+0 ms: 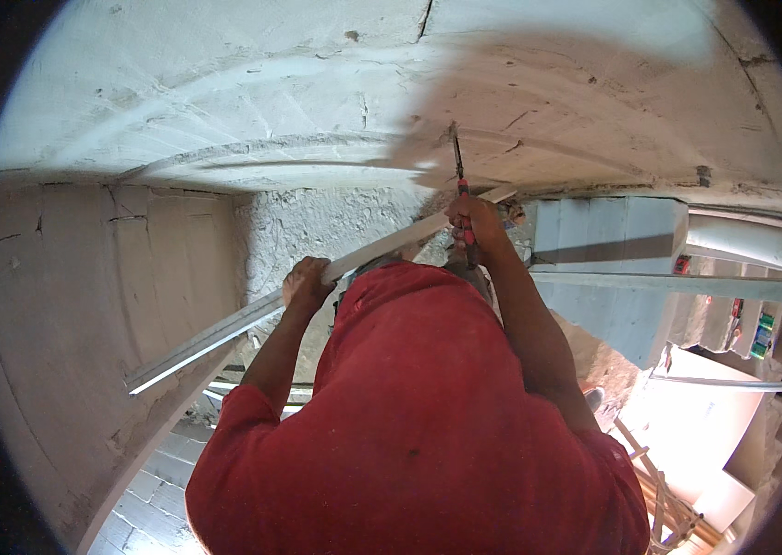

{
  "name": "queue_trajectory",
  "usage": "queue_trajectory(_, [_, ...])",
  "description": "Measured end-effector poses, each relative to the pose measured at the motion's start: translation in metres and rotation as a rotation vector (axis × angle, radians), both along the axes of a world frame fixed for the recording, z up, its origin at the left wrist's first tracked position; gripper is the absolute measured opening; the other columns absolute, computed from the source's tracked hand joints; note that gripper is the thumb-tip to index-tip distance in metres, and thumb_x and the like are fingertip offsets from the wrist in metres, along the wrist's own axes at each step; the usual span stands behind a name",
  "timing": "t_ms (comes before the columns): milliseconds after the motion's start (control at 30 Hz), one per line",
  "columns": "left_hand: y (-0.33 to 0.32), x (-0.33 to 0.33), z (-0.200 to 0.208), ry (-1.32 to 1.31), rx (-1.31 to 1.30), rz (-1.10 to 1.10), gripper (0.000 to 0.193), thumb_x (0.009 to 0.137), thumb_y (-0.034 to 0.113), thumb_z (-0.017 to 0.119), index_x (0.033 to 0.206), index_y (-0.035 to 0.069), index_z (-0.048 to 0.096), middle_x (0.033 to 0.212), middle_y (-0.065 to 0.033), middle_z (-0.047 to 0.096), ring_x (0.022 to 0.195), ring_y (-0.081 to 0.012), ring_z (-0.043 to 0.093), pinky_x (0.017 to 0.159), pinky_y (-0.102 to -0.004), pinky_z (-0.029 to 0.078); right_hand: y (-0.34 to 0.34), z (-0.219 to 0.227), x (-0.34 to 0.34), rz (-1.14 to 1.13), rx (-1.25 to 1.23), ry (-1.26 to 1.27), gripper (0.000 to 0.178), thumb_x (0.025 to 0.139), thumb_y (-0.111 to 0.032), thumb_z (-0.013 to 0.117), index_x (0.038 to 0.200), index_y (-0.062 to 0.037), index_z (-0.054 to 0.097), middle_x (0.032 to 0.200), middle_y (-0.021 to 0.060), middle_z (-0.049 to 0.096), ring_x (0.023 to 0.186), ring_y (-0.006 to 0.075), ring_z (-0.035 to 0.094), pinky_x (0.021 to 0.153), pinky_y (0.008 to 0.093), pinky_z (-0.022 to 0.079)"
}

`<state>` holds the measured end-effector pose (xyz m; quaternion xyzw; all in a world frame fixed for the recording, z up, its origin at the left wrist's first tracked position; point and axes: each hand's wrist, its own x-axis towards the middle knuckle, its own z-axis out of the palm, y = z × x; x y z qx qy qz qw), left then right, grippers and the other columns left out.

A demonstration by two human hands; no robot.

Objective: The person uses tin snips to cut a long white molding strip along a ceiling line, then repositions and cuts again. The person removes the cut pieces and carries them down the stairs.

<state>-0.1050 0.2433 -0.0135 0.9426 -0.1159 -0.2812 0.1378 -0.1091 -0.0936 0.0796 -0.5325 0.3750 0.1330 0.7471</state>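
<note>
**Holding two long things at once under a pale wall**

Curled firmly round the pale rail (381, 246), the left hand (306, 285) has it near mid-length, and the rail slants from low on the left up toward the right hand (483, 220). That hand is wrapped around a screwdriver-like tool (463, 189), red and dark handle in the palm, thin shaft up against the wall (317, 102) or just short of it; can't tell which! Does the right hand touch the rail too? Can't tell.

The rail looks light for its length, stiff but probably whippy toward the ends, perhaps slick and thin-edged. Best hold: around the middle, where it should balance. The tool looks rigid and easy, best gripped by its handle.

Containers? None I can name for sure; a small green item (763, 335) sits over on the stepped ledges (689, 319), its contents unreadable.
</note>
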Motion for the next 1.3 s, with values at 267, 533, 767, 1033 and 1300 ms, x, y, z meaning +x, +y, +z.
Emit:
queue_trajectory(267, [-0.001, 0.009, 0.004, -0.031, -0.057, -0.013, 0.035, 0.074, 0.028, 0.076, 0.107, 0.019, 0.068, 0.109, -0.0077, 0.063, 0.105, -0.0267, 0.06, 0.088, -0.0408, 0.049, -0.006, -0.03, 0.004, 0.047, -0.166, -0.101, 0.02, 0.068, -0.02, 0.068, 0.078, -0.0052, 0.061, 0.064, 0.0025, 0.054, 0.057, 0.0124, 0.052, 0.054, 0.0286, 0.042])
queue_trajectory(533, [0.014, -0.002, 0.02, -0.02, -0.013, -0.005, 0.038, 0.072, 0.026, 0.077, 0.108, 0.016, 0.066, 0.108, -0.0091, 0.063, 0.105, -0.0277, 0.059, 0.089, -0.0419, 0.047, -0.011, -0.104, 0.011, 0.16, -0.475, -0.303, 0.027, 0.069, -0.013, 0.069, 0.087, -0.0066, 0.05, 0.064, 0.0005, 0.047, 0.051, 0.0118, 0.047, 0.046, 0.0291, 0.04])
queue_trajectory(767, [0.07, -0.035, 0.027, -0.094, -0.015, 0.074, 0.05, 0.061, 0.018, 0.084, 0.107, 0.011, 0.066, 0.105, -0.0104, 0.064, 0.101, -0.0291, 0.06, 0.089, -0.0419, 0.047, -0.009, -0.203, -0.017, 0.198, 0.073, 0.038, 0.03, 0.07, -0.017, 0.066, 0.095, -0.0035, 0.056, 0.073, 0.0045, 0.054, 0.06, 0.0192, 0.052, 0.054, 0.0353, 0.044])
queue_trajectory(1033, [0.086, -0.06, 0.039, -0.048, 0.165, 0.205, 0.047, 0.064, 0.023, 0.083, 0.108, 0.015, 0.067, 0.106, -0.0089, 0.064, 0.1, -0.0274, 0.062, 0.087, -0.0395, 0.05, -0.01, -0.171, -0.069, 0.204, -0.229, -0.065, 0.024, 0.07, -0.015, 0.064, 0.089, -0.0052, 0.052, 0.072, 0.005, 0.054, 0.058, 0.0139, 0.051, 0.052, 0.0323, 0.044])
queue_trajectory(1300, [0.078, -0.057, 0.04, -0.003, 0.121, 0.303, 0.046, 0.065, 0.022, 0.082, 0.108, 0.016, 0.067, 0.105, -0.0087, 0.063, 0.101, -0.0274, 0.061, 0.087, -0.0395, 0.05, -0.005, -0.126, -0.029, 0.26, -0.353, -0.215, 0.03, 0.067, -0.013, 0.066, 0.09, -0.0075, 0.048, 0.066, 0.0013, 0.048, 0.056, 0.0118, 0.048, 0.05, 0.0285, 0.041])
